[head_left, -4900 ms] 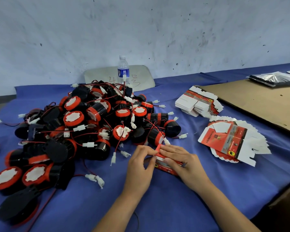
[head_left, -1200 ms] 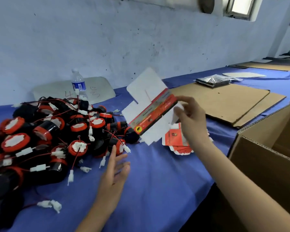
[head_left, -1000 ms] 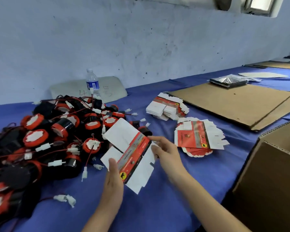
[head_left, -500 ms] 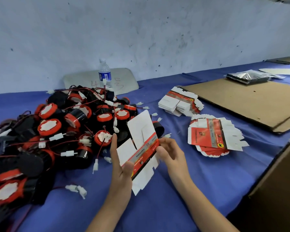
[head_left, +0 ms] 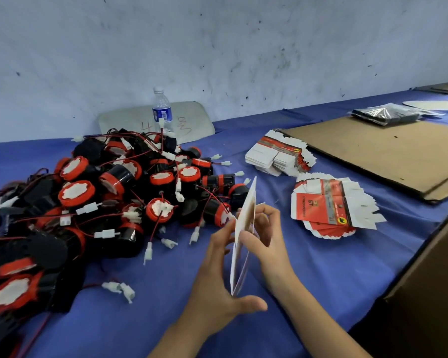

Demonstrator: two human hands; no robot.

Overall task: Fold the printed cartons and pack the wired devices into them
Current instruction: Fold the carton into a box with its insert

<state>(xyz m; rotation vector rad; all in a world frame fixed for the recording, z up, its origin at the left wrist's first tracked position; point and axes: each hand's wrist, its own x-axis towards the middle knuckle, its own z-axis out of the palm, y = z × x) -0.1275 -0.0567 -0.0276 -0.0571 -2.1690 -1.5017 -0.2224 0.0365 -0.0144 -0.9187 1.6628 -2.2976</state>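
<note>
My left hand lies with its fingers fairly straight against the left face of one flat carton, and the thumb sticks out under the carton's lower corner. My right hand grips the same carton from the other side, with the thumb on the near face and the fingers curled round behind. The carton stands on edge between the two hands, above the bench. It is turned nearly edge-on to me, so I see only its pale inner side and cannot read the print.

Just left of the hands and beyond them is the pile of wired devices. They are black cylinders with red caps, and their red and black leads and white plugs spill onto the blue cover. To the right of the hands lies a fanned stack of flat cartons, red side up. A second stack lies farther back.

A water bottle stands behind the pile in front of a grey board that leans on the wall. A brown cardboard sheet lies at far right, with a shiny bag beyond it. A cardboard box stands at the bench's near right edge.
</note>
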